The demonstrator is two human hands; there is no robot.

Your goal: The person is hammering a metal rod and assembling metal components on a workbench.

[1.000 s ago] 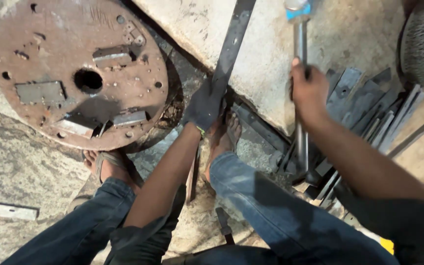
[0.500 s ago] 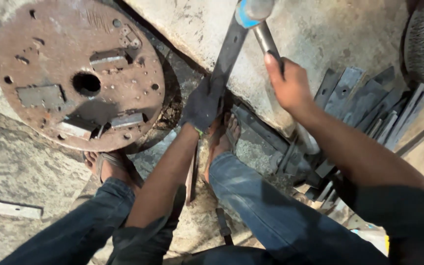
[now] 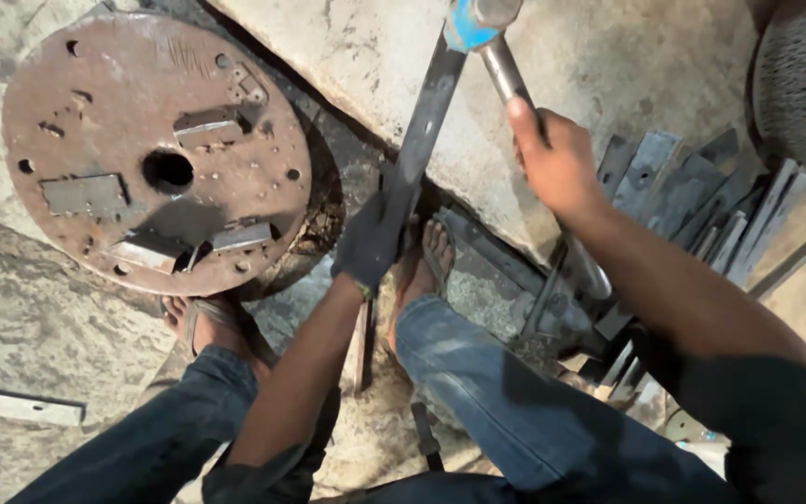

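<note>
- A long flat steel strip (image 3: 426, 121) is laid across a pale stone block (image 3: 608, 65), probably so that the hard surface gives support under the metal where the blow lands.
- The near end of the strip is gripped by the left hand (image 3: 370, 238), which wears a dark glove; the fingers are closed around it, seemingly to keep it from jumping or turning.
- A hammer (image 3: 478, 19) with a blue band under its head is held by the right hand (image 3: 557, 163). The hand is bare and is clenched on the handle, and the head is seen at the top edge, directly at the far part of the strip. Whether the head touches the strip cannot be told.
- The sandalled feet are placed near the block, one just beside the gloved hand.
- A rusty round plate (image 3: 156, 149) with a centre hole and small welded pieces lies to the left, apart from both hands.
- More flat strips (image 3: 701, 196) are piled at the right, behind the right arm, within easy reach.
</note>
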